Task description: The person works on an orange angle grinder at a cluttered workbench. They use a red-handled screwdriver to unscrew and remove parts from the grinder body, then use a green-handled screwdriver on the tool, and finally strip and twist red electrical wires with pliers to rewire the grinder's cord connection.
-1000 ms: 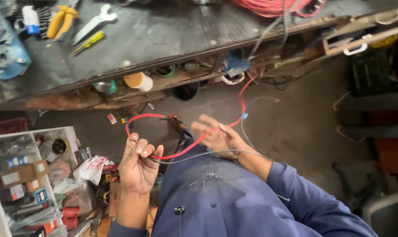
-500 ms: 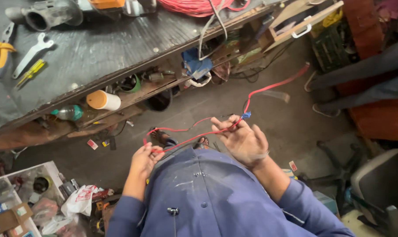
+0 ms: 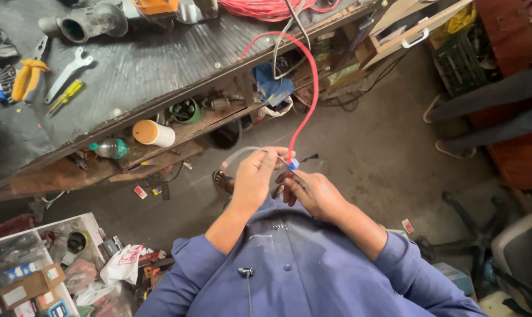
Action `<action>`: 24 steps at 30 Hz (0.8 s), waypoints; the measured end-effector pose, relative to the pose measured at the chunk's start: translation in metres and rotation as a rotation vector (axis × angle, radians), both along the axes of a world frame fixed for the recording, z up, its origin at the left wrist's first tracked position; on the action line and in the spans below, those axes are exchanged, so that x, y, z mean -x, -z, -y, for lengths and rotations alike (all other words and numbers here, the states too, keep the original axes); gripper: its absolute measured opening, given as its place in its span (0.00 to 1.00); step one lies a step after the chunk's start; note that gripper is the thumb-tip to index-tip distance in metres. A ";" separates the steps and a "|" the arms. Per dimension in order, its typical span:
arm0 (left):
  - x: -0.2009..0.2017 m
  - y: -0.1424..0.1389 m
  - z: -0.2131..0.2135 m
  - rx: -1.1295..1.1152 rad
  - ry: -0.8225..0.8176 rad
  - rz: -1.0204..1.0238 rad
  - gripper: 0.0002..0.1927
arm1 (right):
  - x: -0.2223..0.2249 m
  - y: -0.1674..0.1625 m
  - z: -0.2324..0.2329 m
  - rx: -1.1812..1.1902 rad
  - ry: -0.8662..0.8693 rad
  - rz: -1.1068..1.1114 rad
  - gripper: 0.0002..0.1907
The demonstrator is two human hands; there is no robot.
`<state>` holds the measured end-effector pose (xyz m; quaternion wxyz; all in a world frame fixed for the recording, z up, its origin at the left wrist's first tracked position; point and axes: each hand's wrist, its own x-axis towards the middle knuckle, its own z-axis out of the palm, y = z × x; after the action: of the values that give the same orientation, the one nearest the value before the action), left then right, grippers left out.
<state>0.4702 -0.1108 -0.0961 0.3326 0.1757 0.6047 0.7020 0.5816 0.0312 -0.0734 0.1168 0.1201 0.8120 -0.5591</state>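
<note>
my left hand is closed in a pinch on a thin grey wire that bows out to the left, and my right hand is curled shut just beside it, fingertips pinched on the end of the red wire at its small blue connector. the two hands touch at the fingertips, held in front of my chest over the blue shirt, wrists bent inward and forearms coming up in a v. i judge the step in hand to be joining or seating the wire end at that blue connector; the next move would call for a steady pinch and fine finger work, keeping the wire ends lined up without tugging on the red lead. from there the red wire rises in an arch and goes over the edge of the bench toward the red coil on top. further out on the bench lie a yellow-handled pliers, a spanner and a yellow screwdriver; on the shelf below lie a white can with an orange lid and a plastic bottle.
</note>
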 end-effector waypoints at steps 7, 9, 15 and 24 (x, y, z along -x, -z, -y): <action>0.061 0.014 0.009 -0.263 -0.405 0.672 0.17 | -0.007 -0.004 0.015 -0.038 -0.126 0.111 0.15; 0.086 0.015 0.014 -0.272 -0.407 0.733 0.16 | -0.007 -0.001 0.019 -0.030 -0.154 0.134 0.16; 0.123 -0.010 0.026 -0.472 -0.427 0.975 0.15 | -0.001 0.022 0.016 -0.043 -0.234 -0.190 0.15; 0.143 -0.108 0.121 -0.275 -0.673 0.170 0.18 | -0.025 0.110 -0.044 -0.481 -0.018 -0.161 0.13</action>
<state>0.3273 -0.2321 0.0116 0.1055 -0.0489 0.4989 0.8588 0.6067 0.0753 -0.1837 0.0250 0.0923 0.9294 -0.3564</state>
